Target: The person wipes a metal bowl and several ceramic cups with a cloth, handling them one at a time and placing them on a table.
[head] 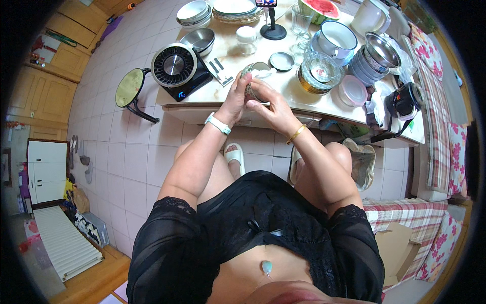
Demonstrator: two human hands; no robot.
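Note:
Over the table's front edge, my left hand point(234, 98) and my right hand point(272, 102) are on a patterned round container point(249, 90). My left fingers and thumb wrap its left side, and my right hand cups it from the right. White crumpled material, perhaps tissue point(265, 72), shows at its mouth. My fingers hide much of the container. Just beyond them lies a round shallow lid or dish point(282, 61). A white slotted piece point(218, 71) lies left of the hands.
A small fan-like appliance point(174, 65) with a lit display stands left, near a steel bowl point(198, 41). Glass bowls point(319, 72), a lidded tub point(353, 90) and a black camera point(404, 99) stand right. Behind are a phone stand point(273, 32), an enamel pot point(338, 38) and cut watermelon point(322, 9).

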